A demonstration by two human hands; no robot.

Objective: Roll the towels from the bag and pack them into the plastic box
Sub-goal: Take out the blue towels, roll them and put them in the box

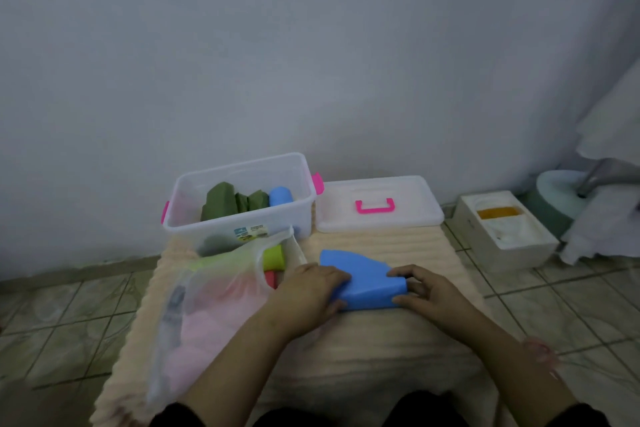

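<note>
Head view: blue towel (360,279) gripped between both hands (311,291).

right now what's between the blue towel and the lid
Only bare cream mat between the blue towel and the lid, in the head view.

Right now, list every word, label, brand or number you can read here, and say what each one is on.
No text here can be read.
Sticker on the front of the plastic box: print too small and blurred to read.
Dark patch on the plastic bag: maybe print, too blurred to tell.
Lid and white box: no writing visible.
</note>
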